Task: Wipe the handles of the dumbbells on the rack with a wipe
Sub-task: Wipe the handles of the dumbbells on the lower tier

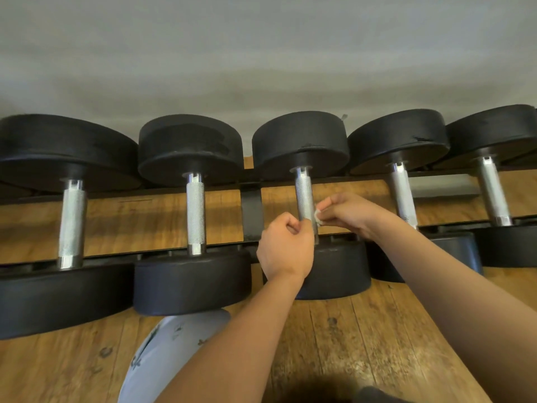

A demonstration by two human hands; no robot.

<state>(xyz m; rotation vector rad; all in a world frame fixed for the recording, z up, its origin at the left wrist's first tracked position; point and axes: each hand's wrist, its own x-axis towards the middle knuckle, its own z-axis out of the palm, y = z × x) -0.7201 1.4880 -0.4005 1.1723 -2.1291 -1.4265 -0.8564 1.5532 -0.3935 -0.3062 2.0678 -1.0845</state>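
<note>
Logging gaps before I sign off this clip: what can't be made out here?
Head view:
- The wipe: only a white scrap shows; the right hand pinching it hides the rest.
- The middle handle: lower end behind the left hand; whether that hand holds anything is unclear.
- The fourth handle: lower part behind the right forearm.
- The leftmost dumbbell and rightmost dumbbell: cut off by the side edges.

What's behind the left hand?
The left hand covers the handle's lower end and part of the near head. The right hand pinches the wipe beside the handle; what the left one holds is hidden.
</note>
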